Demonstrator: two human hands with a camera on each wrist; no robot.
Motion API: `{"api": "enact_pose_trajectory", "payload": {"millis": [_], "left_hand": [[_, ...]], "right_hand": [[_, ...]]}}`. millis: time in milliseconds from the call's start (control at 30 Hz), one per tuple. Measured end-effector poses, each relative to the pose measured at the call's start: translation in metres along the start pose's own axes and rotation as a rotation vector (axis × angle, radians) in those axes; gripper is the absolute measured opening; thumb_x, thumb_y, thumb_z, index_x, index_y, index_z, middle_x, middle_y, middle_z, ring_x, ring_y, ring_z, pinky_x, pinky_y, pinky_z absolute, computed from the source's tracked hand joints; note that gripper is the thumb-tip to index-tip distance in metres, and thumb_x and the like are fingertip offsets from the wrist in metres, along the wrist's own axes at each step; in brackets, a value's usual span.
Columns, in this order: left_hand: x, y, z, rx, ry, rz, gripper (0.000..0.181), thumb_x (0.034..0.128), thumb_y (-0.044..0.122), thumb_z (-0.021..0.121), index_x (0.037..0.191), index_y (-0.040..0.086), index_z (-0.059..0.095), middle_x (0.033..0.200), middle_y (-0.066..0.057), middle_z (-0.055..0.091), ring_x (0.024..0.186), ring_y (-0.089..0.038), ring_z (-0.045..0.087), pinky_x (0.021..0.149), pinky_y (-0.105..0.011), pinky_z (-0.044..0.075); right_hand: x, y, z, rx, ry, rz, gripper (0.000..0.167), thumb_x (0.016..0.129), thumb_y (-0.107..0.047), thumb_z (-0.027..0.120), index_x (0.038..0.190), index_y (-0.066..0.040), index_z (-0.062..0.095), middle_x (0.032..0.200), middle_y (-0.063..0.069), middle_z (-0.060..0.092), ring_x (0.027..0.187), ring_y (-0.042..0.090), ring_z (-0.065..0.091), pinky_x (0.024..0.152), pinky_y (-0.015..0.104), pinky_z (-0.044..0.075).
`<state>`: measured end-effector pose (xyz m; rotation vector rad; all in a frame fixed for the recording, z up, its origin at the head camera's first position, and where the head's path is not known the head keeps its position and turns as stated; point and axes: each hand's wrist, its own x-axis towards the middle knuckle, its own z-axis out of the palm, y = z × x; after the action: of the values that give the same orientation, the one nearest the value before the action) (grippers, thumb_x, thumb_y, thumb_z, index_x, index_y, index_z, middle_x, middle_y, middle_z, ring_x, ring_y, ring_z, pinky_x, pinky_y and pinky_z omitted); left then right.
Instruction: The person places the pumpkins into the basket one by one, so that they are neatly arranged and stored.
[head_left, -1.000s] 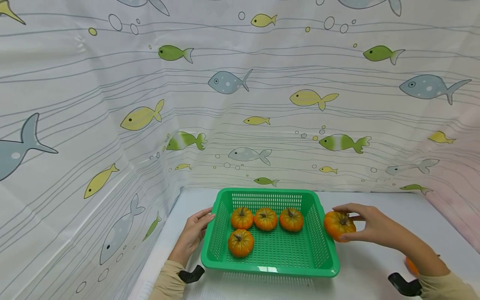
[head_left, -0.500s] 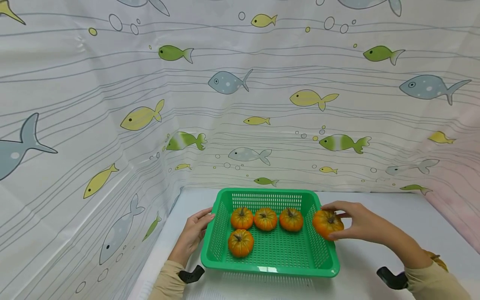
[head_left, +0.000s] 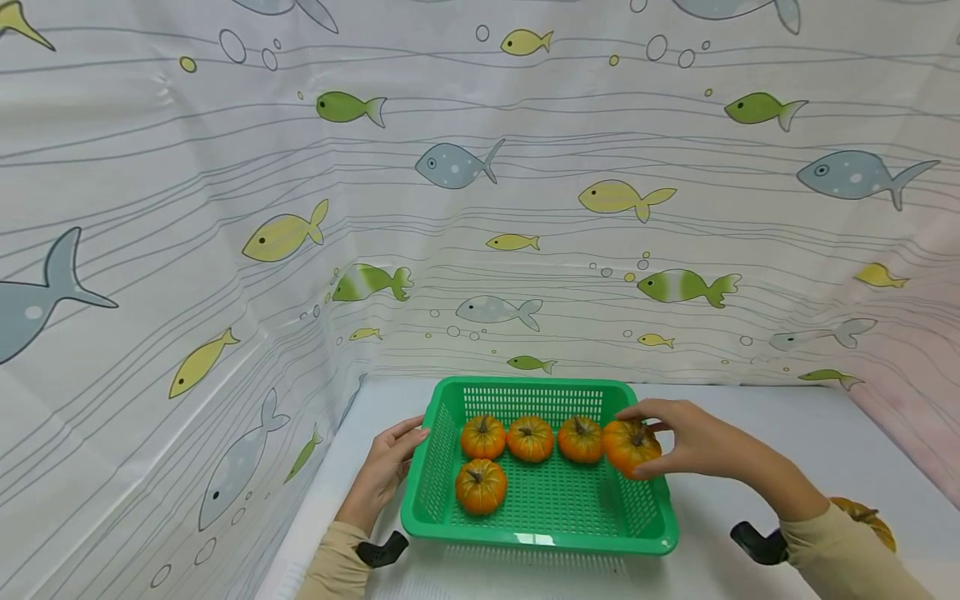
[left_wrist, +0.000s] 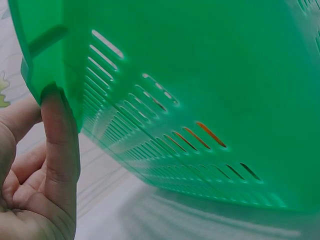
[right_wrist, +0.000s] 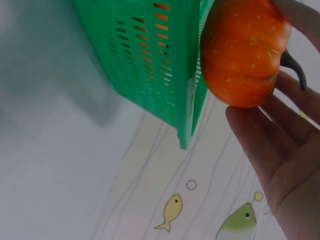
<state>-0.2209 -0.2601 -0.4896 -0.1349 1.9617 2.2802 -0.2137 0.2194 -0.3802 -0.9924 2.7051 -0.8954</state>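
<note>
In the head view, a green plastic basket (head_left: pixel 540 540) stands on the white table. Several small orange pumpkins sit inside, among them a front-left pumpkin (head_left: pixel 481 487) and a back-row pumpkin (head_left: pixel 531 439). My right hand (head_left: pixel 693 437) pinches another pumpkin (head_left: pixel 632 447) between thumb and fingers, over the basket's right side. The right wrist view shows this held pumpkin (right_wrist: pixel 245 52) above the rim, its dark stem towards the palm. At the left rim, my left hand (head_left: pixel 386 467) grips the basket's edge; in the left wrist view its fingers (left_wrist: pixel 60 145) are at the rim.
One more pumpkin (head_left: pixel 866 521) lies on the table (head_left: pixel 757 417) at the right, partly hidden behind the right sleeve. A white fish-patterned sheet (head_left: pixel 555 275) hangs behind the table and along both sides.
My right hand has moved left with its pumpkin, from outside the basket's right rim to over the inside. The left hand and the basket have stayed in place.
</note>
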Motion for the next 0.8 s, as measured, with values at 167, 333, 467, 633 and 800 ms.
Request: {"api": "enact_pose_trajectory", "payload": {"millis": [167,333,467,633,800], "left_hand": [[0.000,0.000,-0.001,-0.002,0.003,0.000,0.053,0.1015,0.012,0.066,0.150,-0.002,0.048,0.107,0.003,0.075,0.087,-0.007,0.075,0.075,-0.021,0.064],[-0.001,0.000,-0.001,0.002,-0.007,0.004,0.053,0.1021,0.013,0.065,0.151,-0.001,0.047,0.107,0.003,0.075,0.087,-0.007,0.076,0.074,-0.021,0.064],[0.000,0.000,-0.001,0.000,-0.011,0.006,0.054,0.1018,0.013,0.066,0.151,-0.002,0.047,0.108,0.003,0.075,0.088,-0.007,0.076,0.075,-0.022,0.064],[0.000,0.001,0.000,-0.001,-0.015,0.007,0.055,0.1015,0.013,0.066,0.151,-0.002,0.047,0.108,0.003,0.075,0.089,-0.008,0.076,0.076,-0.023,0.064],[0.001,0.000,-0.001,0.000,-0.019,0.005,0.054,0.1019,0.013,0.066,0.151,-0.002,0.047,0.109,0.002,0.075,0.089,-0.008,0.076,0.077,-0.023,0.065]], "right_hand": [[0.009,-0.005,0.003,-0.022,-0.017,-0.037,0.067,0.080,-0.050,0.087,0.133,-0.016,0.065,0.132,0.000,0.068,0.117,0.024,0.064,0.095,0.042,0.063],[0.018,-0.009,0.008,-0.064,-0.034,-0.066,0.066,0.079,-0.053,0.087,0.132,-0.019,0.066,0.132,-0.003,0.067,0.117,0.019,0.063,0.095,0.034,0.061],[0.023,-0.014,0.012,-0.086,-0.069,-0.061,0.068,0.079,-0.052,0.087,0.134,-0.018,0.066,0.132,-0.004,0.067,0.116,0.019,0.063,0.095,0.035,0.061],[0.030,-0.018,0.018,-0.100,-0.096,-0.057,0.069,0.077,-0.052,0.088,0.133,-0.018,0.067,0.133,-0.003,0.067,0.120,0.022,0.062,0.100,0.048,0.060],[0.038,-0.021,0.023,-0.115,-0.130,-0.054,0.070,0.076,-0.051,0.089,0.133,-0.016,0.067,0.134,-0.003,0.067,0.121,0.022,0.062,0.101,0.048,0.059]]}}
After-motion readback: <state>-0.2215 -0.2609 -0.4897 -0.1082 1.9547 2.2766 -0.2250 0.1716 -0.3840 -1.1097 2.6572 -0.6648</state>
